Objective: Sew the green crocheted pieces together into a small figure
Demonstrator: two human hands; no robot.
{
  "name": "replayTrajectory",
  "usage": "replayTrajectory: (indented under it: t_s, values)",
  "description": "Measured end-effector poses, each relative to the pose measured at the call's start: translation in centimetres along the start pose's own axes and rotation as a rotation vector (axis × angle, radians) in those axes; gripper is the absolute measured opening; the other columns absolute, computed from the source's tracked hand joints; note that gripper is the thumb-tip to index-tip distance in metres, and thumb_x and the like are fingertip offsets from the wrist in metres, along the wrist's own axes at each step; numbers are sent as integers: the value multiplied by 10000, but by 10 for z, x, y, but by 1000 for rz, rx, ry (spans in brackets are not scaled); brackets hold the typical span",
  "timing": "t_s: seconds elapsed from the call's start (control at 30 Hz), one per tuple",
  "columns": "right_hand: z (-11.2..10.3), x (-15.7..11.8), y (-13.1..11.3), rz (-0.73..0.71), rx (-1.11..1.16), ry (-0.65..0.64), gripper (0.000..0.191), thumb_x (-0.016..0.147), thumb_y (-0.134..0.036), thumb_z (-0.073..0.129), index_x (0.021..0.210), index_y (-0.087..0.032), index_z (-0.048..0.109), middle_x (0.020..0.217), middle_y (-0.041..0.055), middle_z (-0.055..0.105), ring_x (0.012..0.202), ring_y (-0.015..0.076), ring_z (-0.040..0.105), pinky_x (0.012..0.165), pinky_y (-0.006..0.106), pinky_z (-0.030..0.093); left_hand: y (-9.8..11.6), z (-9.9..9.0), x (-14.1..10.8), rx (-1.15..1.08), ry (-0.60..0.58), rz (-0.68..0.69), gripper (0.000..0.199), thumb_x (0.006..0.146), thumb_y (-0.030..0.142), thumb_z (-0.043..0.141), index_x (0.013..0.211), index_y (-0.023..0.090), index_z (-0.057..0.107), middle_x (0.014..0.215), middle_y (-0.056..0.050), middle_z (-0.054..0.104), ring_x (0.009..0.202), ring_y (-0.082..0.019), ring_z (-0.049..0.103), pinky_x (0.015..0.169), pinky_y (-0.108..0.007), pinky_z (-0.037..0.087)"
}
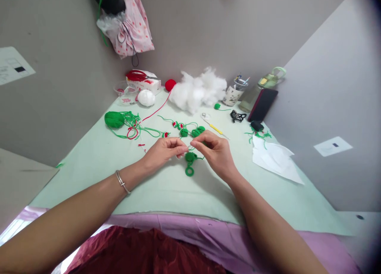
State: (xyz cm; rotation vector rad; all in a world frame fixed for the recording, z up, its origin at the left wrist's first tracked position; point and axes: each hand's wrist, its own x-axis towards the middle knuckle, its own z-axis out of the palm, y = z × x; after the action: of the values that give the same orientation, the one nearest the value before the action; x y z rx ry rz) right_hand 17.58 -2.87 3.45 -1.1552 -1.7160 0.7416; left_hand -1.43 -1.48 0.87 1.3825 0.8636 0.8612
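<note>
Green crocheted piece (189, 157): pinch short, pull lightly

Taking the white stuffing (198, 92) as the mark, the green crocheted piece is well to the near side of it, over the table (160, 194), with its ring (189, 175) on the end farthest from the stuffing. Whether the piece rests on the surface or hangs just above it, I cannot tell.

Left hand (163, 150) and right hand (218, 153) almost meet, on the stuffing side of the piece. On each, thumb and forefinger are drawn together at the tips, apparently on a thin green strand (191, 148); the fingers hide exactly how it runs.

To work it well, keep both pinches close together so the strand cannot go slack, and draw evenly rather than with a jerk, which could distort the stitches. Let the piece follow freely. Mind the green crocheted balls (184, 132) and the yellow-handled hook (215, 129), both lying between the stuffing and the hands: a trailing end could snag there.
</note>
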Motion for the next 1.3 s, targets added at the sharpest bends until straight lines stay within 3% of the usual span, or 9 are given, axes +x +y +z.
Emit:
replayTrajectory:
  t_s: [0.17,0.23,0.37,0.43,0.5,0.63,0.8,1.1,1.3]
  values:
    - [-6,3,0,29,73,47,217,925,-336,630,833,-196,769,814,36,649,759,158,568,679,304,443,20,-41,3,255,242,120,229,850,413,678,791,192,675,739,0,637,779,-182,587,796,-323,454]
    - [-8,4,2,86,133,77,228,925,-356,621,899,-194,778,826,32,652,690,130,531,622,284,424,28,-70,4,466,502,263,201,867,377,671,980,211,681,1030,-24,694,1064,-248,588,973,-376,419]
    - [-8,6,6,193,291,94,223,890,-338,646,1011,-195,768,787,8,669,522,67,374,503,245,344,27,-93,8,799,642,378,367,750,304,810,1058,208,634,1411,-71,554,1434,-359,315,1189,-501,187]
    - [-8,7,9,212,364,112,233,858,-323,673,1029,-189,758,789,11,686,512,63,390,473,231,328,21,-75,8,727,507,436,91,866,286,684,872,204,645,1299,-72,636,1318,-293,487,1149,-457,300]
    - [-9,10,12,225,430,137,249,816,-308,709,1026,-181,749,802,17,697,523,68,452,460,222,336,12,-46,6,632,166,415,124,913,262,609,815,201,653,1132,-64,705,1117,-243,620,1029,-408,436]
    - [-13,14,16,288,530,166,275,754,-306,763,994,-172,745,775,9,689,520,70,517,479,223,391,-9,-2,4,675,-236,458,301,896,179,626,1186,251,656,1163,-60,685,1119,-230,588,992,-382,456]
    - [-18,17,14,292,587,190,292,702,-322,798,953,-184,742,807,11,683,525,67,502,454,213,376,-24,5,6,690,-241,403,296,908,141,560,1175,234,651,1111,-68,635,1056,-223,590,948,-380,472]
    - [-27,16,16,125,423,268,146,813,-204,645,910,-181,752,817,10,661,447,29,320,428,229,210,3,-12,0,219,5,192,220,777,181,704,989,218,661,1045,-30,561,978,-195,606,960,-396,491]
    - [-17,7,2,30,57,81,167,892,-232,608,935,-188,763,895,31,651,606,94,457,547,257,361,10,-13,-1,98,34,166,307,741,197,779,990,216,600,1011,-8,620,940,-175,619,893,-350,488]
